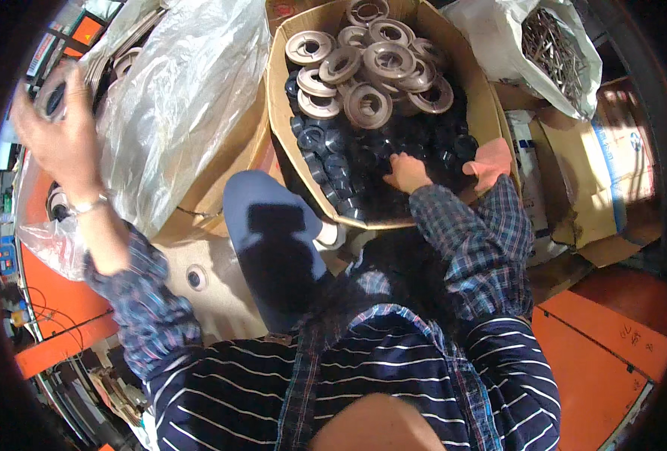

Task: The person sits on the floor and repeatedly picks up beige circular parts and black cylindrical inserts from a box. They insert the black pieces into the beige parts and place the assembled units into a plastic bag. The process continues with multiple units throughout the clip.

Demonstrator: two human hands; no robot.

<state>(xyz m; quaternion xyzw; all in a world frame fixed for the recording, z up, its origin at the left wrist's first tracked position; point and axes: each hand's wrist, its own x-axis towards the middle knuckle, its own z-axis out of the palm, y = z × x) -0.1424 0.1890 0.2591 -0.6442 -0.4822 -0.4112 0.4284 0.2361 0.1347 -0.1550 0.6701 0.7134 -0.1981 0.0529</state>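
Observation:
My left hand [59, 135] is raised at the far left, thumb and fingers curved around a brown flanged ring [53, 99] with a dark middle. Beside it, more brown rings [127, 60] show under clear plastic. My right hand [410, 174] reaches into a cardboard box [282, 124], its fingers curled down among black round parts [337, 167]. What those fingers hold, if anything, is hidden against the dark parts. Several brown rings [367, 105] lie heaped on the black parts at the box's far side. A flat pink patch [490, 161] by my right sleeve is unclear.
A clear plastic sheet [190, 98] covers a carton at the left. One ring [196, 278] lies on the floor below it. A white sack of thin metal pieces [551, 49] stands at the far right, above open cardboard [581, 165]. An orange surface [589, 361] is near right.

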